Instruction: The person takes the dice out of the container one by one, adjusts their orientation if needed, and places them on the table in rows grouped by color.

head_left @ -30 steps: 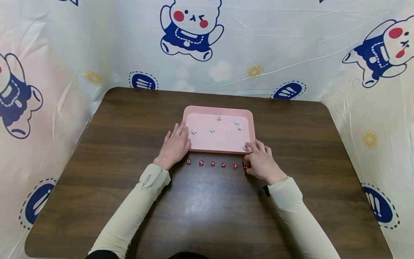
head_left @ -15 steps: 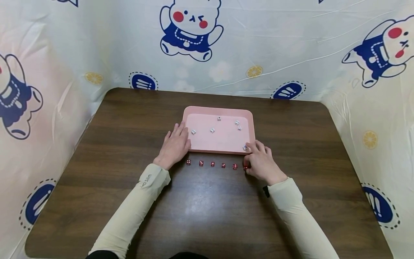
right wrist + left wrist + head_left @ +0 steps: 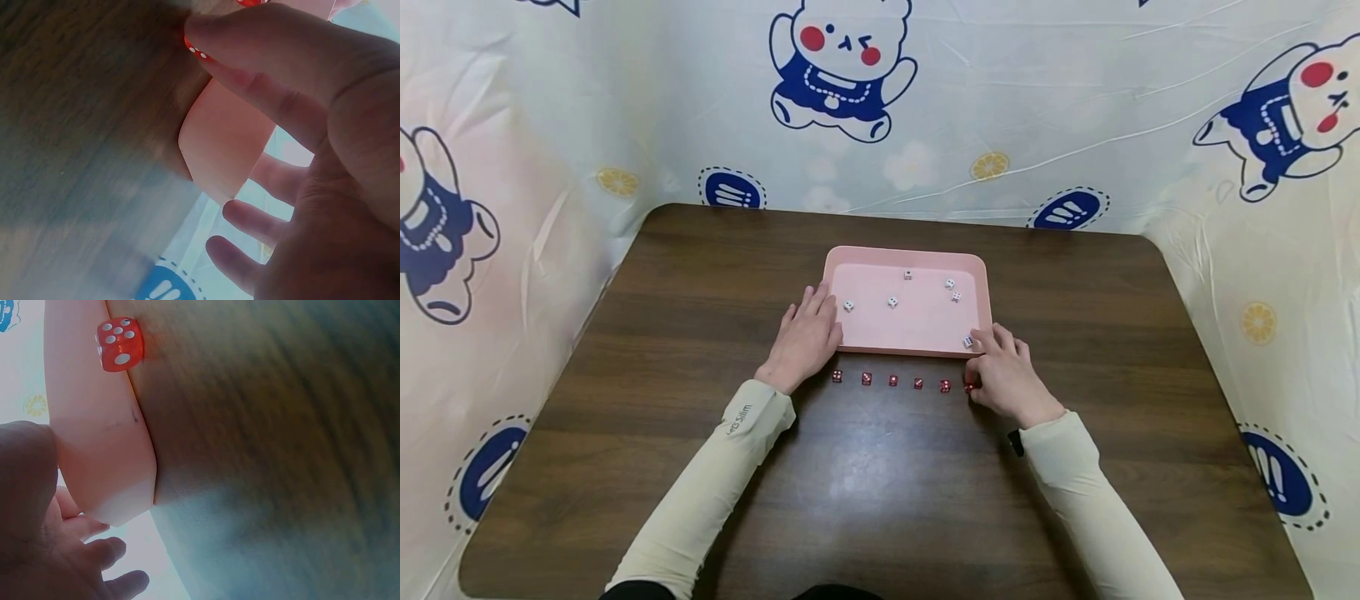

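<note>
A pink tray point(image 3: 880, 329) lies on the table with several white dice point(image 3: 892, 302) scattered in it. My left hand point(image 3: 801, 343) rests against the tray's left side, fingers extended; the left wrist view shows a red die point(image 3: 120, 344) close to the tray's front wall. Along that front edge, several red dice point(image 3: 892, 380) stand in a spaced row on the table. At the row's right end, my right hand point(image 3: 1006, 379) pinches a red die point(image 3: 196, 52) between thumb and index finger, which mostly cover it. One white die point(image 3: 967, 341) sits in the tray corner beside this hand.
The brown wooden table point(image 3: 880, 500) has rounded corners. A printed curtain point(image 3: 925, 92) with cartoon figures surrounds its back and sides. Light sleeves point(image 3: 700, 492) cover both forearms, and a dark band point(image 3: 1017, 442) shows at the right wrist.
</note>
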### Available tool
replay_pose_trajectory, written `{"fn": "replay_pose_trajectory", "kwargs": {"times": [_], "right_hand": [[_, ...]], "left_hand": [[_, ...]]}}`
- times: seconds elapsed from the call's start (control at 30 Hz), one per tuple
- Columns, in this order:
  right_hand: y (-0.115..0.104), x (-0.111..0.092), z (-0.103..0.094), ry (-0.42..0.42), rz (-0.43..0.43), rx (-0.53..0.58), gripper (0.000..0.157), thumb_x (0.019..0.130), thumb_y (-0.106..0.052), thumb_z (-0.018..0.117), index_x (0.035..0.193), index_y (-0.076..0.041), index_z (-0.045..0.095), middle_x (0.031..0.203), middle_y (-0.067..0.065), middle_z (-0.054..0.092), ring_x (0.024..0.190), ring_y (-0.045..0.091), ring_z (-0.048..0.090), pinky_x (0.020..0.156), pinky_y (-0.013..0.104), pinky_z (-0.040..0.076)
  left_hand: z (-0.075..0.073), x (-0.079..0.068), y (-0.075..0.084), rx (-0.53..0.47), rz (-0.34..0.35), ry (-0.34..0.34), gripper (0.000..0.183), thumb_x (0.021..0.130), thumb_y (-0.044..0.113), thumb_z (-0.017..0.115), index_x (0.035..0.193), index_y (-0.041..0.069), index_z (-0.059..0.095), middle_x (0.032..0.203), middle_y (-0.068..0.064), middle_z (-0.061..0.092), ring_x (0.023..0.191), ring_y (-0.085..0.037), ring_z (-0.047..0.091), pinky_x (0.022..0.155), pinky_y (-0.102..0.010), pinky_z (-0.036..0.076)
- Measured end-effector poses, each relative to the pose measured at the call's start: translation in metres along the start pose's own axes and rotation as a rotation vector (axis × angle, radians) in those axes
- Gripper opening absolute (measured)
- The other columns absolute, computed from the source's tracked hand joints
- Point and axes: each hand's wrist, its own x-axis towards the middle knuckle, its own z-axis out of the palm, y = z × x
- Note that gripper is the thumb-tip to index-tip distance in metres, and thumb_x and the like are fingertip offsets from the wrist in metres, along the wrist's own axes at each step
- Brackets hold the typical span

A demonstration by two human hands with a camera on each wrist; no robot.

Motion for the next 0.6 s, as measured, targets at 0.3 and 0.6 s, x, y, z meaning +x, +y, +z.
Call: {"fn": "replay_pose_trajectory", "kwargs": {"times": [0.3,0.6], "right_hand": [[0.0009,0.0000,0.0019,-0.020,0.027,0.016,0.012,0.074,-0.017,0.081,0.071,-0.020,0.070,0.146,0.016,0.041,0.139,0.047,0.024,0.104,0.064,0.025],[0.0009,-0.0012,0.0009,-0.015,0.025,0.025,0.012,0.074,-0.018,0.081,0.074,-0.020,0.070,0.146,0.016,0.042,0.139,0.048,0.024,0.104,0.064,0.025]], "left_hand": [[0.0001,0.0003,0.0005,0.001,0.005,0.003,0.051,0.099,0.027,0.042,0.144,0.003,0.039,0.162,-0.012,0.019,0.149,-0.034,0.016,0.114,-0.061,0.021],[0.0004,-0.0002,0.0001,0.008,0.014,0.000,0.052,0.099,0.027,0.040,0.144,0.002,0.039,0.161,-0.013,0.019,0.149,-0.034,0.016,0.114,-0.061,0.022]]}}
